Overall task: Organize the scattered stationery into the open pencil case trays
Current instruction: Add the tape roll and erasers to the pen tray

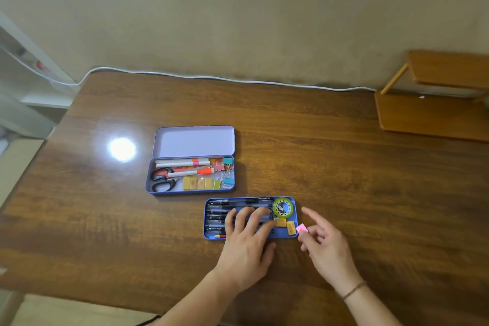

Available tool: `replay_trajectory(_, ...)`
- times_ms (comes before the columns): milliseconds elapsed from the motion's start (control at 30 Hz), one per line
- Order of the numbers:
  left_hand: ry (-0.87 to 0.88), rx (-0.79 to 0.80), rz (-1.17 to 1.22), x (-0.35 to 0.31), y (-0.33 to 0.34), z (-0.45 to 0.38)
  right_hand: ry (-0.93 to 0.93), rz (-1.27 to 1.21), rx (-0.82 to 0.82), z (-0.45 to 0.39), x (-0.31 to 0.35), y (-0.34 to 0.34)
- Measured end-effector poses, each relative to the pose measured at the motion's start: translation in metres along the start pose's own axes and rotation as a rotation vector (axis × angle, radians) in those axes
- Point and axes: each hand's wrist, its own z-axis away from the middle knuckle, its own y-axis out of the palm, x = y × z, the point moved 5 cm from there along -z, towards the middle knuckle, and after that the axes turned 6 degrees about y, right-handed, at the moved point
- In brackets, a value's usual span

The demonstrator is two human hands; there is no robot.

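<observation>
A loose blue tray [209, 235] lies near the table's front, holding several black pens, a green tape roll [283, 207] and two yellow erasers [291, 227]. My left hand [247, 241] rests flat on the pens, fingers spread, fingertips near one eraser. My right hand [326, 243] hovers just right of the tray and pinches a small pink piece [301, 228] at the tray's right edge. Behind sits the open pencil case [148, 185] with scissors [162, 180], markers, yellow erasers and binder clips [227, 172].
The case's lid [194, 140] stands open toward the wall. A white cable [211, 77] runs along the table's far edge. A wooden shelf stand [434, 111] occupies the back right corner. A bright light glare [122, 149] shows on the wood left of the case.
</observation>
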Motion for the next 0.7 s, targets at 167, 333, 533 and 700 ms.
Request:
replay_trajectory(167, -0.01, 0.014, -0.021, 0.001, 0.003, -0.003, 0.005, -0.006, -0.024, 0.0, -0.007, -0.001)
replay_trajectory(333, 0.002, 0.015, 0.003, 0.0, 0.004, -0.005, -0.084, 0.096, -0.04, 0.006, -0.001, -0.001)
replay_trajectory(533, 0.028, -0.02, 0.062, 0.001, 0.001, 0.001, -0.202, 0.257, -0.197, 0.016, 0.011, 0.017)
replay_trajectory(700, -0.047, -0.062, 0.114, 0.009, 0.0, 0.005, -0.178, 0.399, -0.285, 0.016, 0.01, 0.03)
